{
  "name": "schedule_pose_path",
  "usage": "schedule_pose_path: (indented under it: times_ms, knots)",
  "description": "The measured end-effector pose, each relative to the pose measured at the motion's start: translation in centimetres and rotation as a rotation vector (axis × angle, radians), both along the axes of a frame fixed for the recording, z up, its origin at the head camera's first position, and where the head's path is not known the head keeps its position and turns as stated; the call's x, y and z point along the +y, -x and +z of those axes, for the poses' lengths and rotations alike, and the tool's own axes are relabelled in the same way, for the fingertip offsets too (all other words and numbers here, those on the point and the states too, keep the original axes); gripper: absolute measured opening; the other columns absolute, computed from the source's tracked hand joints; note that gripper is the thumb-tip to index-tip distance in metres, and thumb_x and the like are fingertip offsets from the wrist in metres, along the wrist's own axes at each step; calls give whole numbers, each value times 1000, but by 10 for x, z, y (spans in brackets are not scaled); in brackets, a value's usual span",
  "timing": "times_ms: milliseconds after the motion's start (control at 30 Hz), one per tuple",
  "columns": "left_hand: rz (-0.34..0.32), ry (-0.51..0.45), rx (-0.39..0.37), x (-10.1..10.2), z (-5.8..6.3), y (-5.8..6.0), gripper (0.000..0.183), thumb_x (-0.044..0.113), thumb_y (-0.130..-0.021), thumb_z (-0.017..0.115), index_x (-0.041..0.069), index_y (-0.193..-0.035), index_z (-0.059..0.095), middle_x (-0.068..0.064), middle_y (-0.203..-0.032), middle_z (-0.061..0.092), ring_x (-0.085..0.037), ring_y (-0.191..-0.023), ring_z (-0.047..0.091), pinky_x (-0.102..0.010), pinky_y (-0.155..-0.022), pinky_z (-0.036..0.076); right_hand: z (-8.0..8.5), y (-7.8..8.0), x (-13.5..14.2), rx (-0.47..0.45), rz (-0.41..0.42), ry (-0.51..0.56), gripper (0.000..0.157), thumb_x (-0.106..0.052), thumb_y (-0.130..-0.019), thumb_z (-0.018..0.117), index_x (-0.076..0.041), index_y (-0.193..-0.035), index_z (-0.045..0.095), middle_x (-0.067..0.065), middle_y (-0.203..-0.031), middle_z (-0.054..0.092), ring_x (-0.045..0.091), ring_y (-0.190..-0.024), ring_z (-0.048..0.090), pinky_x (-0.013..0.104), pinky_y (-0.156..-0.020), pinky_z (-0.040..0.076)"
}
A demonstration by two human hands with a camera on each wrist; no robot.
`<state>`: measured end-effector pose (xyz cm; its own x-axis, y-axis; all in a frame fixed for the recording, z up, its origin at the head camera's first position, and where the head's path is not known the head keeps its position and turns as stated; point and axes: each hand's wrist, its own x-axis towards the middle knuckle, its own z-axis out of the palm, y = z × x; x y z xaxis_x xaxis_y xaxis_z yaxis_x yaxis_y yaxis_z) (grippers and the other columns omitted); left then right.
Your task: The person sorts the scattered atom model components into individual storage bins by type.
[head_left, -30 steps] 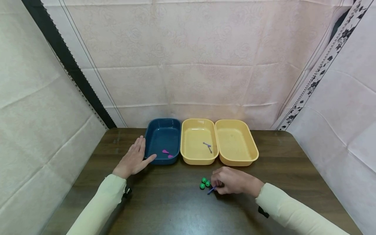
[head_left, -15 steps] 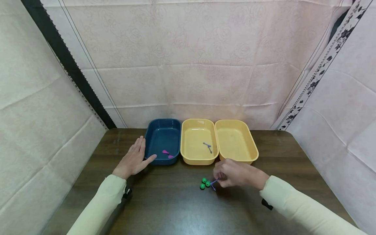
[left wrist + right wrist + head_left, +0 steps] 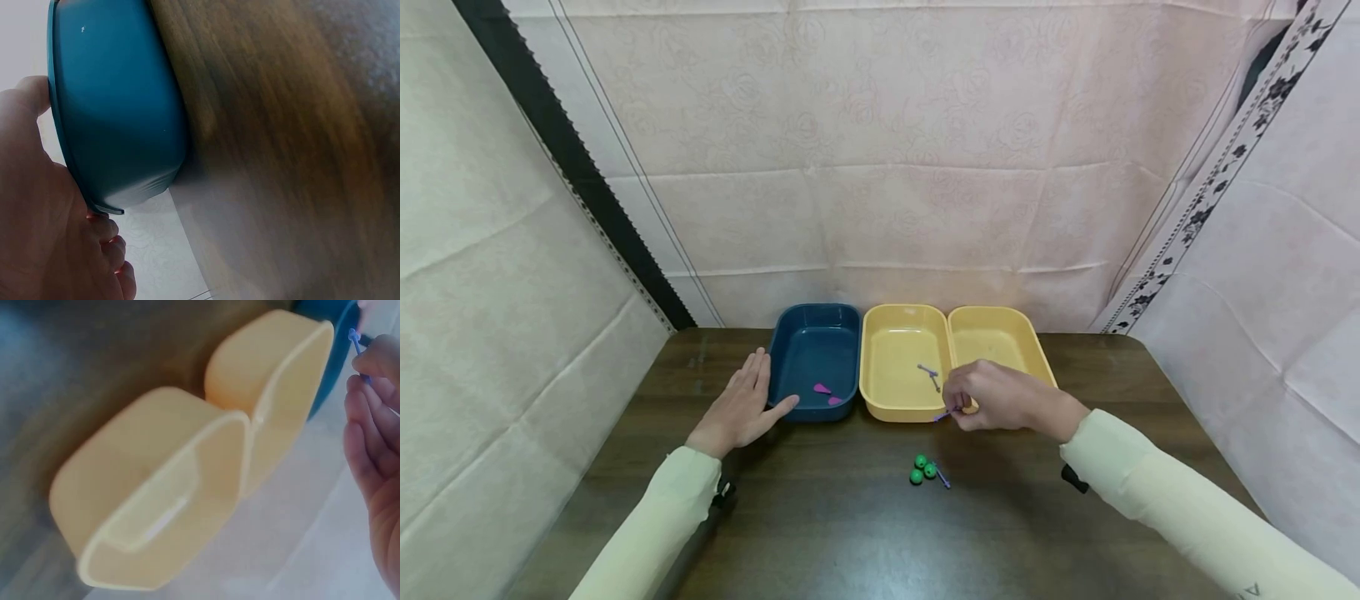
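Note:
My right hand (image 3: 1000,396) pinches a small purple stick with knobbed ends (image 3: 355,340) between thumb and fingertips. In the head view it is over the front edges of the two yellow trays, its fingertips at the middle tray's corner. Two similar purple sticks (image 3: 929,372) lie inside the middle yellow tray (image 3: 895,346). My left hand (image 3: 737,410) rests with straight fingers along the left rim of the blue tray (image 3: 815,354), thumb at its front corner. On the table, a purple stick (image 3: 943,477) lies against three green beads (image 3: 930,471).
Two magenta teardrop pieces (image 3: 822,388) lie in the blue tray. The right yellow tray (image 3: 997,337) stands beside the middle one, partly hidden by my right hand. Behind the wooden table (image 3: 820,525) hangs a pale patterned cloth (image 3: 925,167).
My right hand has lifted one purple stick from beside the green beads and carried it back toward the trays. A second stick stays by the beads. The left hand has not moved.

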<state>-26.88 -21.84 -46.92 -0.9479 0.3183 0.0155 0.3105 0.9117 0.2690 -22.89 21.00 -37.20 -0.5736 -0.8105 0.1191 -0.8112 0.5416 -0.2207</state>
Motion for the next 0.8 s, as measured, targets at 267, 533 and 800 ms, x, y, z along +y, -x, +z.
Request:
schedule_pose_path:
  times_ms: [267,533,800]
  knots:
    - [-2,1,2,-2,0,-1,105,68,-105,44,-10,-165,8,-30,-176,4,-50,-163,10,-65,-131,15,5,22,-8,3,-72,10,9,-6,-87,79,-14,-86,74,-7,-83,70,10,-77,67,18,-69,57]
    - [1,-3,9,0,2,-2,105,68,-105,42,-10,-165,9,-30,-175,5,-51,-163,10,-65,-131,15,-12,48,-17,14,-144,37,12,-2,-85,76,-13,-83,72,-3,-82,70,12,-76,65,23,-71,56]
    - [-2,-6,7,2,2,-2,104,67,-105,44,-10,-165,9,-30,-176,5,-51,-163,9,-65,-131,14,-24,59,-18,92,-194,85,7,-7,-92,79,-2,-96,76,12,-96,75,22,-86,71,35,-76,62]
